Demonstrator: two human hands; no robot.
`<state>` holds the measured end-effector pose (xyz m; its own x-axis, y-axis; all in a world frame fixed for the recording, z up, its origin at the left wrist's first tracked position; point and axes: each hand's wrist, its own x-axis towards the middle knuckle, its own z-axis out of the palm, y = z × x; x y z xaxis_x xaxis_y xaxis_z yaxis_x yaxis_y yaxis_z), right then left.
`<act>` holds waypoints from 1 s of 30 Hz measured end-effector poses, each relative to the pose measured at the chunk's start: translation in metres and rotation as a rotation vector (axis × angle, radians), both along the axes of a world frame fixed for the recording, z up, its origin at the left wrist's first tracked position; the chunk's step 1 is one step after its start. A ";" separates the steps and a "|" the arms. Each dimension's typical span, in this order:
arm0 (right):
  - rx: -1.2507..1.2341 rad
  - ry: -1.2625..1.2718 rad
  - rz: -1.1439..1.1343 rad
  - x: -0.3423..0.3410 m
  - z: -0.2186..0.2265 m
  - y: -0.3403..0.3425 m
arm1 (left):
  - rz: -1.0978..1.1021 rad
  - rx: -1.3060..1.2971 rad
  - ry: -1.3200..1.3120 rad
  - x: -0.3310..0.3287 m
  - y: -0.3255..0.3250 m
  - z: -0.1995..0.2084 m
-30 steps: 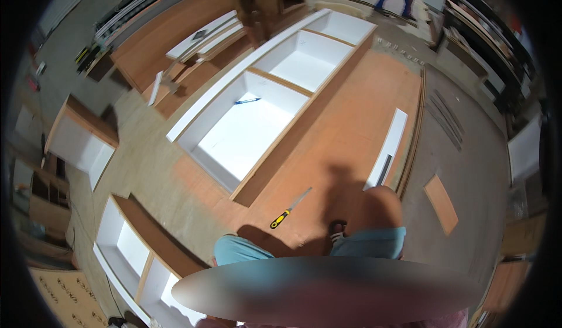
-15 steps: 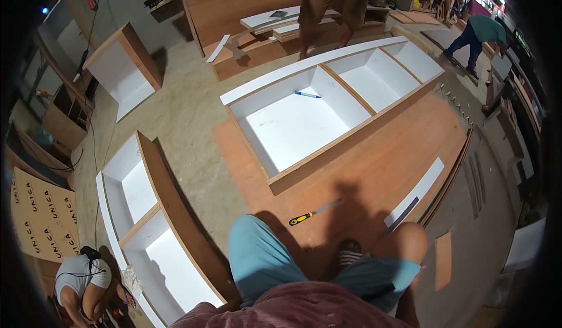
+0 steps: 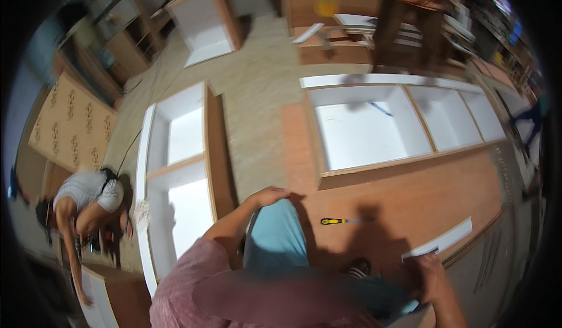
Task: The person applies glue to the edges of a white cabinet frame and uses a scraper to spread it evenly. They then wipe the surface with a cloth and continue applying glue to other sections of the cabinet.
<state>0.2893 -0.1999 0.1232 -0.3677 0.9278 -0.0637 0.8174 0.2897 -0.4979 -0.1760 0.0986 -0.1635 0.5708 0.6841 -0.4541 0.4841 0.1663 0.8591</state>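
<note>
My left hand (image 3: 270,196) lies over my left knee, fingers stretched out and nothing in it. On the right, my right hand (image 3: 432,275) is at my right knee, beside the lower end of a white strip (image 3: 448,234); its fingers are blurred, and I cannot tell whether it holds anything. A hand tool with a yellow and black handle (image 3: 333,221) and a thin grey blade lies on the brown board (image 3: 374,196) in front of me, apart from both hands. Beyond it lies a white-lined cabinet frame (image 3: 374,165) with a blue pen (image 3: 381,109) inside.
On my left lies a second white-lined cabinet (image 3: 218,152). A crouching person (image 3: 88,202) reaches toward a box (image 3: 111,296) at the lower left. Another person (image 3: 404,23) stands behind the far cabinet. An open box unit (image 3: 205,26) stands at the back left.
The view has swung left, so the cabinets and tool sit further right. My left hand now shows on my left knee and my right hand by my right knee. The crouching person's arm now reaches down.
</note>
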 end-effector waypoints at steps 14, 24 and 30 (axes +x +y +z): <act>0.205 -0.155 0.593 -0.002 -0.007 0.069 | 0.738 0.886 -0.449 0.141 0.098 0.258; 0.022 0.099 0.199 0.019 -0.011 0.012 | 0.717 1.132 -0.778 0.215 0.162 0.362; 0.257 0.688 -0.545 0.024 0.003 0.183 | 0.721 0.944 -0.688 0.198 0.106 0.322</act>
<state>0.3129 -0.0165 0.1261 0.2451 0.9392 0.2403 0.4203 0.1204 -0.8993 0.0224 0.2051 0.1582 -0.1210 0.8110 0.5724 -0.0253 -0.5789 0.8150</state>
